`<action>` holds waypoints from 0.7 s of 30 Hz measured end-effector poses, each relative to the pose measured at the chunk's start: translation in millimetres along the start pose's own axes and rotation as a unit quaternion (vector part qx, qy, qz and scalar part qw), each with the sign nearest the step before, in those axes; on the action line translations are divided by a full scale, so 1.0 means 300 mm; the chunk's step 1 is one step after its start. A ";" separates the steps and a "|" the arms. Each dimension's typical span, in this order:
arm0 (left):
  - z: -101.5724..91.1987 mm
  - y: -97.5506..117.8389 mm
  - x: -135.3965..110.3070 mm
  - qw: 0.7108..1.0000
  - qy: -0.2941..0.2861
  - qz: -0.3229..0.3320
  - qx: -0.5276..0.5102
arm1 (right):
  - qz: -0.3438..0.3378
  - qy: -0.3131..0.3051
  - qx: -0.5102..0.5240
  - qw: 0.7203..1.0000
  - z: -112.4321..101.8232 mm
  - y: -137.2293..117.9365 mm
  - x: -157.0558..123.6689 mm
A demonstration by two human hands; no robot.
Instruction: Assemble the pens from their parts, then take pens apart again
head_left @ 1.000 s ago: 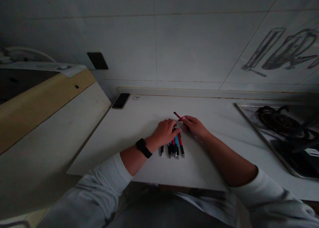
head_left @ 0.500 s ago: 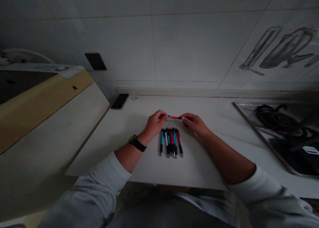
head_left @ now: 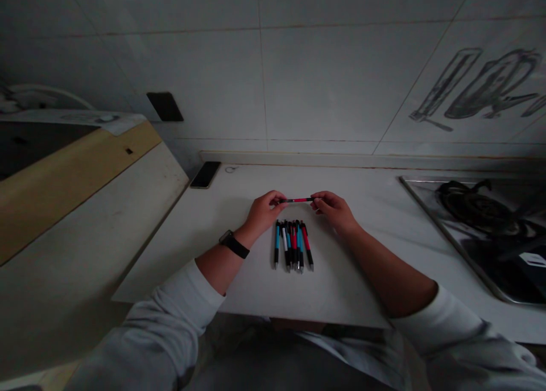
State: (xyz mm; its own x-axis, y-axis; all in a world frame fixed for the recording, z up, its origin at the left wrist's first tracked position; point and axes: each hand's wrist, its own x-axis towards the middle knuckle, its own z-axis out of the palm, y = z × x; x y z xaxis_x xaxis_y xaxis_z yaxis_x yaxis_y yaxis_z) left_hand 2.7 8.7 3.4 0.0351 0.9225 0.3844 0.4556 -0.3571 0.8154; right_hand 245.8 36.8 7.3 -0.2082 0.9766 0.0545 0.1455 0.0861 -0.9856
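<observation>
Between my two hands a red and black pen (head_left: 301,200) is held level above the white countertop (head_left: 239,277). My left hand (head_left: 265,210) pinches its left end, and my right hand (head_left: 335,210) pinches its black right end. The fingertips cover both tips of the pen. Just below my hands lies a group of several pens side by side: a blue pen (head_left: 277,244) at the left, a white one (head_left: 285,244) beside it, more red and blue ones in the middle, and a red pen (head_left: 307,246) at the right. Their metal tips point toward me.
A black phone (head_left: 205,175) lies at the back left, with a small ring (head_left: 231,169) near it. A gas stove (head_left: 478,231) is set into the counter on the right. To the left stands a pale slanted panel (head_left: 85,231); a tiled wall (head_left: 315,83) rises behind.
My right hand has shifted slightly right along the pen, so more of its length shows between my hands. The pens on the counter have stayed in place.
</observation>
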 end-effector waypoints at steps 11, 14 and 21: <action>-0.008 0.013 -0.002 0.999 0.001 0.031 0.017 | 0.018 -0.021 -0.030 0.999 0.003 0.011 0.004; -0.011 0.017 -0.002 0.999 0.001 0.044 0.021 | 0.013 -0.029 -0.062 0.998 0.006 0.002 -0.004; -0.016 0.014 0.001 0.999 -0.024 0.037 0.031 | -0.008 -0.028 -0.193 0.981 -0.002 -0.007 -0.021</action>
State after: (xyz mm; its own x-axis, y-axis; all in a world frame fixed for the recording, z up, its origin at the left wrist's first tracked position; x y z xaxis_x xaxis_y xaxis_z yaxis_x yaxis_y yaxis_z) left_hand 0.3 6.8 9.0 0.1123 0.9003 0.4206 0.5042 -0.4163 0.7566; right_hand 247.5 30.5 9.1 -0.2649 0.9629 0.0505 0.4946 0.1806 -0.8502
